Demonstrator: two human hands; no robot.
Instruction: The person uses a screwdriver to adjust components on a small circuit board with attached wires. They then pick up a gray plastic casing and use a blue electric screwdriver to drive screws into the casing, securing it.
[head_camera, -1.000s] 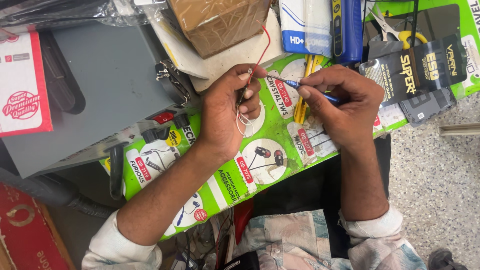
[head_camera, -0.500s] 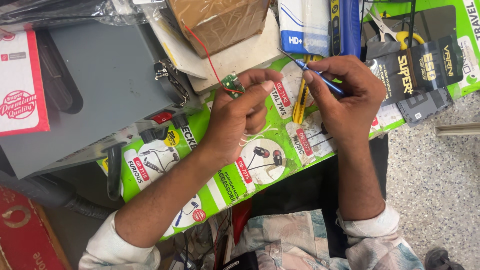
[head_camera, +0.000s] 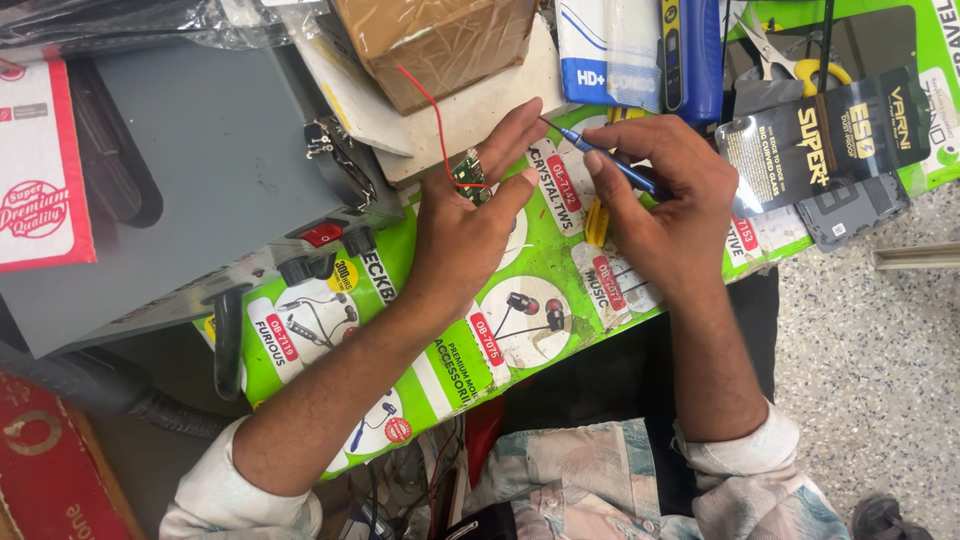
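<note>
Cluttered tabletop (head_camera: 560, 330) under a glossy green printed sheet, speckled floor off to the right, grey metal box (head_camera: 190, 180) and a taped cardboard carton (head_camera: 430, 40) crowding the back. Left hand (head_camera: 465, 235) pinching a tiny green circuit board (head_camera: 468, 178) with a thin red wire (head_camera: 432, 110) looping up toward the carton; right hand (head_camera: 660, 205) clenched pen-style around a slim blue tool (head_camera: 605, 158), metal tip aimed toward the board. Best to keep the board braced between fingertips, wrist planted on the sheet, light touches only, wire kept slack.
</note>
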